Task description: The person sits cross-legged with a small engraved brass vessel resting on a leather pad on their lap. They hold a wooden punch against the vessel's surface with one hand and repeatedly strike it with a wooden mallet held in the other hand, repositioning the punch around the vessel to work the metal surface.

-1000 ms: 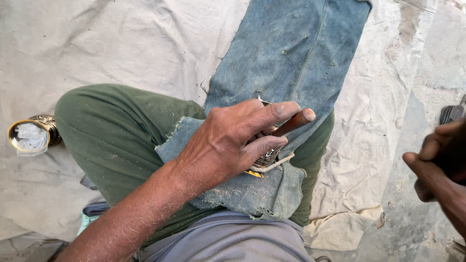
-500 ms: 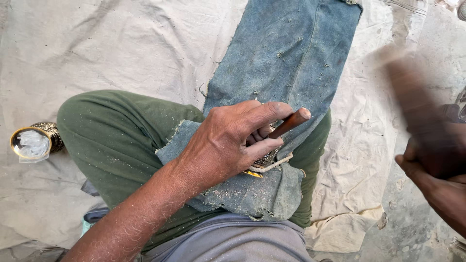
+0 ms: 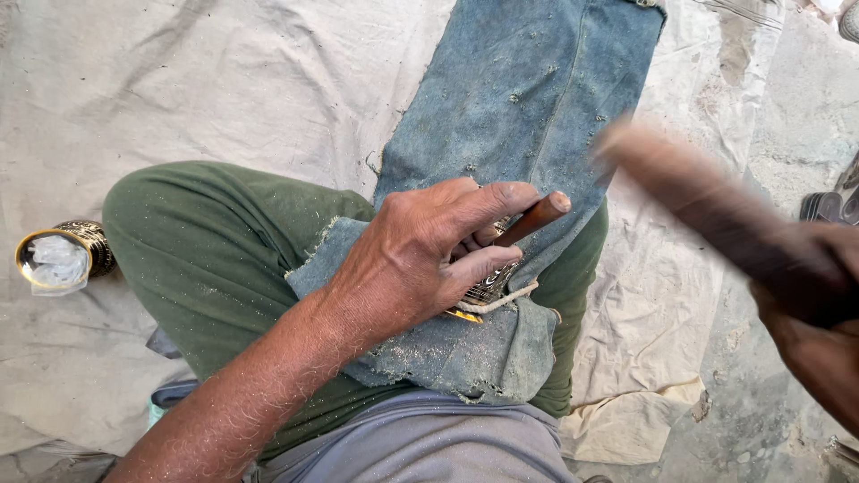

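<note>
Currently, head view, looking down at the person's lap. Left hand rests on a worn blue denim cloth draped over the thigh of a green trouser leg. Fingers curled and pinching a slim brown wooden-handled tool between forefinger and thumb; the handle end sticks out up and to the right past the forefinger tip. Tool tip hidden under the fingers.

Under the same hand: a small engraved brass-coloured metal piece, pressed down onto the denim by thumb and lower fingers. Only its edge shows, just beside the thumb; a yellowish rim peeks out at its lower left. Exact shape cannot be told.

Right hand at the right edge of frame, closed around a dark brown wooden mallet or stick. That object is heavily motion-blurred, slanting up-left from the fist, its far end above the denim and apart from the tool handle. Grip wrapped; fingers not separately resolvable.

Surroundings: pale, creased canvas sheet covering the floor. Round brass-rimmed vessel lies on it at far left, well apart from both hands, with crumpled clear plastic inside. Fine dust on forearm and denim
</note>
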The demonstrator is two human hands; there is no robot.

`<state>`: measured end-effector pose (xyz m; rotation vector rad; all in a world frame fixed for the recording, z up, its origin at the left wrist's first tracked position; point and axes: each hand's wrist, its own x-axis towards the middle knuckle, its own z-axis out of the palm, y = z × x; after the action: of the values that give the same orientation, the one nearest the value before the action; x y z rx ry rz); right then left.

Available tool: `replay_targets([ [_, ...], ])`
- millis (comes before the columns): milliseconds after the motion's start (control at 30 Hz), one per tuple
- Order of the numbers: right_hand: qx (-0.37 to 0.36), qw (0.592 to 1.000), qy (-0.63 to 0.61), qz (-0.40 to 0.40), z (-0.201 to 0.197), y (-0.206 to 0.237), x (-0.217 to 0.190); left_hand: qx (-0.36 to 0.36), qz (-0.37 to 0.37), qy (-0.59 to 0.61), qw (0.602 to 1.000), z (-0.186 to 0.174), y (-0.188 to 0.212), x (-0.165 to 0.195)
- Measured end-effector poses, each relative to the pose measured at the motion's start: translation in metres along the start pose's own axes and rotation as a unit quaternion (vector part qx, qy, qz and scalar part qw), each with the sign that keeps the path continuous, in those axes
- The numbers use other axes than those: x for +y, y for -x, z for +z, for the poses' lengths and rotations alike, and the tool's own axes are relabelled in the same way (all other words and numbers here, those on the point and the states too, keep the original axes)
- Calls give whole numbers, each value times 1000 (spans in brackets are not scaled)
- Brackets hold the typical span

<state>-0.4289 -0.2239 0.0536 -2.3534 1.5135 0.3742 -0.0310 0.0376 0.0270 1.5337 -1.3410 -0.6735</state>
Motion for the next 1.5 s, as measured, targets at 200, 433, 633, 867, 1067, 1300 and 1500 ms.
replay_targets([
  [200,12,998,-31,-57,-18,12,-42,22,5,33,999,0,3,0],
  [433,-12,996,83,1,-4,0,-31,23,7,31,999,0,4,1],
  [633,26,997,-71,-34,-18,14,-37,25,15,35,999,2,7,-4],
  [867,23,998,-45,-26,-21,2,-18,12,14,10,1000,5,9,-4],
  [1067,-6,994,57,-95,-24,0,-43,8,27,3,1000,0,5,-2],
  [1300,55,990,-125,-30,-37,40,-91,7,45,13,999,0,8,-7],
  [1500,62,994,43,-85,-40,40,-116,6,55,34,998,-1,7,-9],
])
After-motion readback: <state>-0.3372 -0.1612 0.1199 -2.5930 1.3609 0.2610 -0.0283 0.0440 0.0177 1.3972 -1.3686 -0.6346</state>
